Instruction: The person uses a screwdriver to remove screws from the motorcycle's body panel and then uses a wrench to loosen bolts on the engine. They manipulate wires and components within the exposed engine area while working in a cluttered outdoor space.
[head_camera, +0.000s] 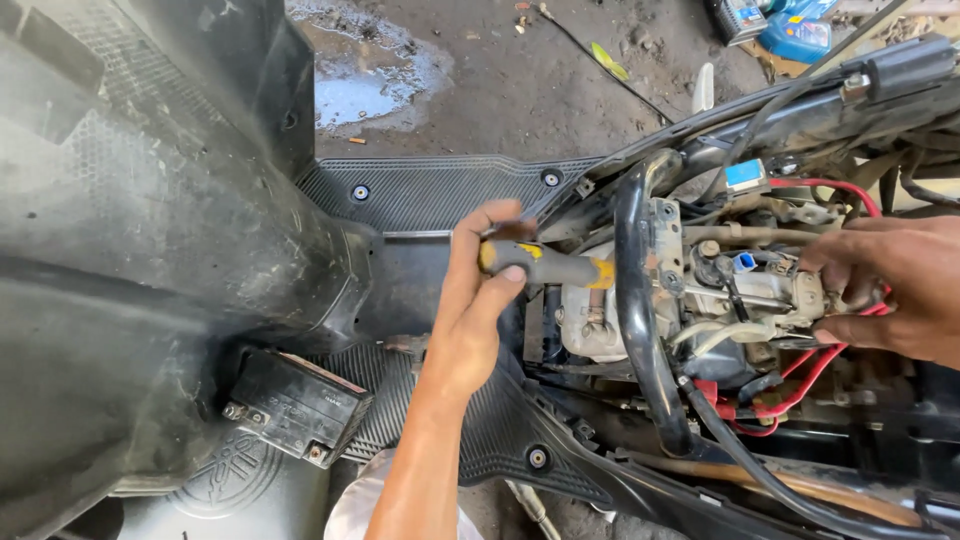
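Note:
My left hand (472, 300) grips a screwdriver (545, 265) by its grey and yellow handle, holding it level with the tip pointing right into the open engine bay of a scooter. My right hand (895, 285) rests on the carburettor (745, 290) at the right, fingers curled around its end near the red wires (800, 375). A black frame tube (640, 310) curves down between the two hands. The screwdriver's tip is hidden behind that tube.
The black ribbed footboard (430, 190) lies under my left arm. A battery (295, 405) hangs out at the lower left beside the large black body panel (150, 250). Blue bottles (795, 30) and a puddle (365, 85) are on the dirt floor beyond.

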